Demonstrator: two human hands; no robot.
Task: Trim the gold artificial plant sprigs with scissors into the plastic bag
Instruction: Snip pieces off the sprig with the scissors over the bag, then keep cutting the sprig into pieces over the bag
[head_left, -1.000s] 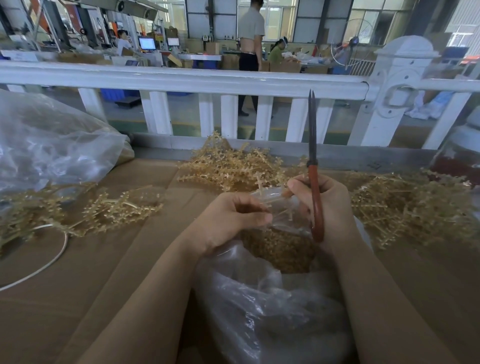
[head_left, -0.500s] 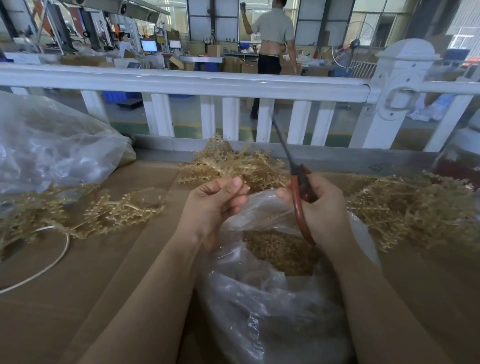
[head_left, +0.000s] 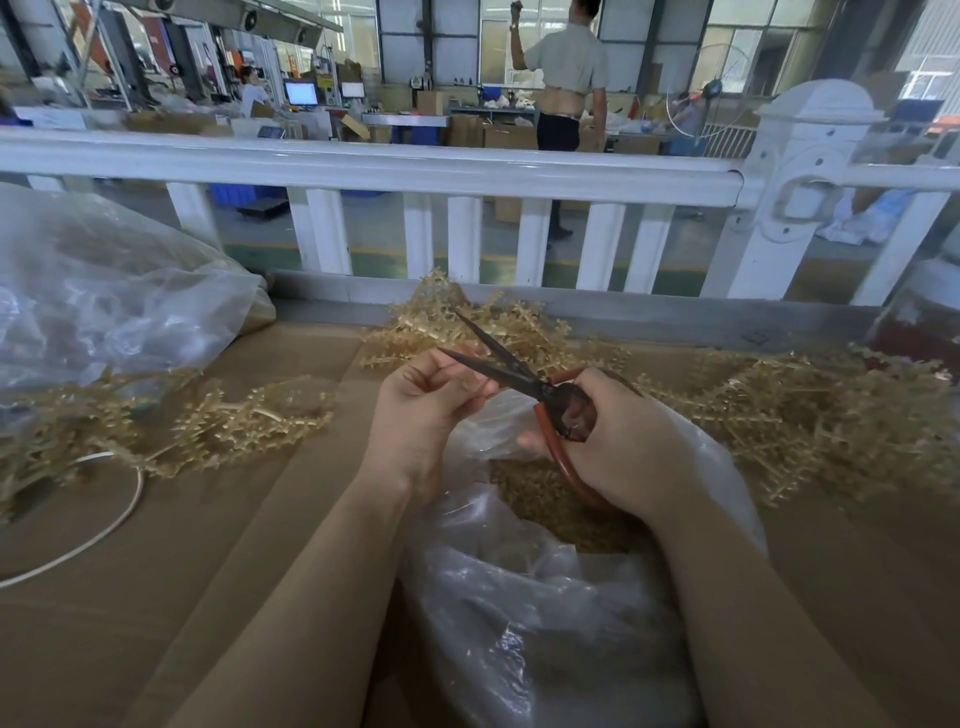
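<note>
My right hand (head_left: 618, 441) grips the red-handled scissors (head_left: 519, 376), whose dark blades are spread and point up-left. My left hand (head_left: 421, 405) is raised just left of the blades with fingers curled; a thin clear stem seems pinched in them, but it is too faint to be sure. Both hands hover over the mouth of a clear plastic bag (head_left: 545, 613) that holds gold cut pieces (head_left: 540, 499). Gold sprigs lie in heaps behind the hands (head_left: 483, 332), at the right (head_left: 810, 415) and at the left (head_left: 223, 426).
The work surface is brown cardboard (head_left: 208, 571). A large crumpled clear bag (head_left: 104, 291) sits at the back left, and a white cord (head_left: 104, 519) loops at the left. A white railing (head_left: 415, 176) runs along the far edge. A person stands beyond it.
The scissors swung from upright down to the left and their blades spread apart. My left hand rose from the bag's rim up to the blades.
</note>
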